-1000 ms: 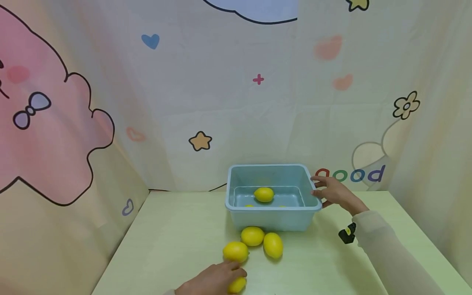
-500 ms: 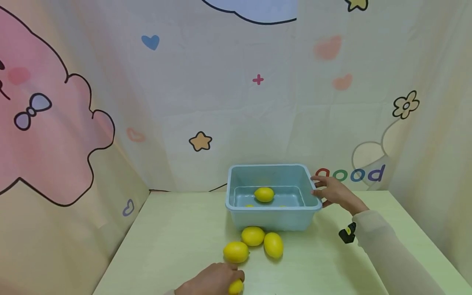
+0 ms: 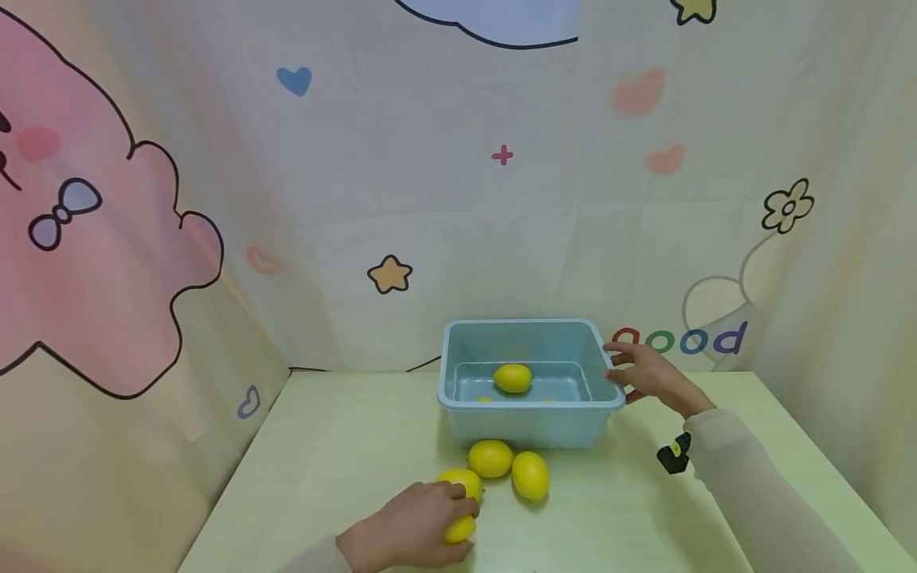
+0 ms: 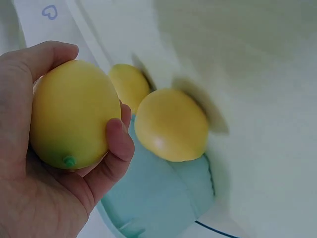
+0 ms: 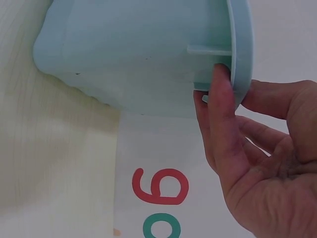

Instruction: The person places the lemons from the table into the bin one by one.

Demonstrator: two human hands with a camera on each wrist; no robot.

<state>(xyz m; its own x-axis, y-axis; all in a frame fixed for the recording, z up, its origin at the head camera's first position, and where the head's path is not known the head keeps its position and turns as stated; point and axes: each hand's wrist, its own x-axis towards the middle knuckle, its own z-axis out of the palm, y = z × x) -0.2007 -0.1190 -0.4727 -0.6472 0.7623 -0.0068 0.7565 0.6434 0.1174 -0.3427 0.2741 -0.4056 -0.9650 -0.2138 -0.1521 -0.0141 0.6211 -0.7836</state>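
Observation:
My left hand (image 3: 411, 525) grips a yellow lemon (image 4: 74, 114), fingers and thumb curled round it; its green tip shows in the left wrist view. In the head view this hand partly covers another lemon (image 3: 462, 479) lying on the table. Two more lemons, one lying sideways (image 3: 490, 459) and one pointing frontward (image 3: 531, 477), sit in front of the light blue plastic basin (image 3: 530, 426). My right hand (image 3: 655, 378) holds the basin's right rim, fingers hooked under the edge and thumb against it. Inside the basin lies a lemon (image 3: 513, 378), with slivers of others behind the front rim.
The pale green table (image 3: 344, 446) ends at a printed curtain (image 3: 430, 191) just behind the basin. Curtain sides stand left and right. A small black device (image 3: 675, 454) sits at the right sleeve (image 3: 752, 477).
My left hand, with the lemon in it, has moved up and forward from the front edge, now overlapping the nearest lemon. The right hand and basin have stayed put.

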